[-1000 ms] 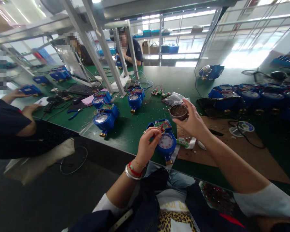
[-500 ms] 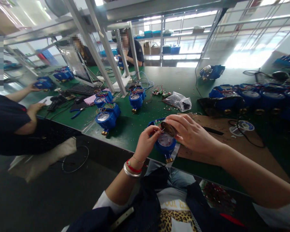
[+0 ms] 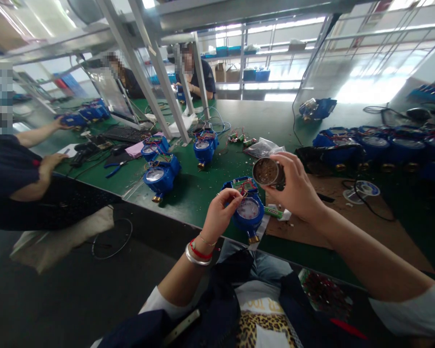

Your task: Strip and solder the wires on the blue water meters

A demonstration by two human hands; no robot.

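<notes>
In front of me on the green bench stands a blue meter [image 3: 249, 217] with a round clear dial, a brass fitting at its near end and an open box of wires and green circuit board at its far side. My left hand [image 3: 223, 208] is closed at the meter's upper left, pinching thin wires [image 3: 243, 192]. My right hand [image 3: 297, 186] grips a small round tin [image 3: 267, 172], tilted so that its brown, crusty inside faces me. The tin is up and to the right of the meter, apart from it. A small green circuit board [image 3: 273, 211] lies right of the meter.
Brown cardboard [image 3: 311, 227] lies under my right arm with a wire spool [image 3: 361, 192] on it. Several blue meters [image 3: 377, 145] line the right; others [image 3: 161, 175] stand left. A clear plastic bag [image 3: 264, 147] and blue-handled pliers [image 3: 116, 168] lie on the bench. Co-workers [image 3: 25, 159] sit left and opposite.
My right hand has moved the tin up and right, away from the wires, uncovering the meter's open box and the small circuit board. My left hand stays pinched in place.
</notes>
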